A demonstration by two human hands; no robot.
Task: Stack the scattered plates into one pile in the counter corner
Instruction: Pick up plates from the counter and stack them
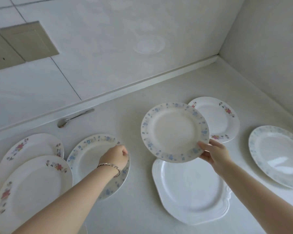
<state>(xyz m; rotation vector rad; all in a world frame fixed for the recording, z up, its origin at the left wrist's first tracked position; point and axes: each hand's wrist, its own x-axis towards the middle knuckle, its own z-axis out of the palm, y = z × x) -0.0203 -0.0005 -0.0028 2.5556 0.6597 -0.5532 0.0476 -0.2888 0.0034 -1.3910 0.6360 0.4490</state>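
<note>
The plain white scalloped plate (191, 191) lies flat on the counter (135, 208), mid-right. Above it my right hand (213, 154) pinches the near rim of a raised blue-flowered plate (172, 130), which hides part of a red-flowered plate (218, 122). My left hand (116, 157) curls on the rim of a second blue-flowered plate (88, 159), counter left.
</note>
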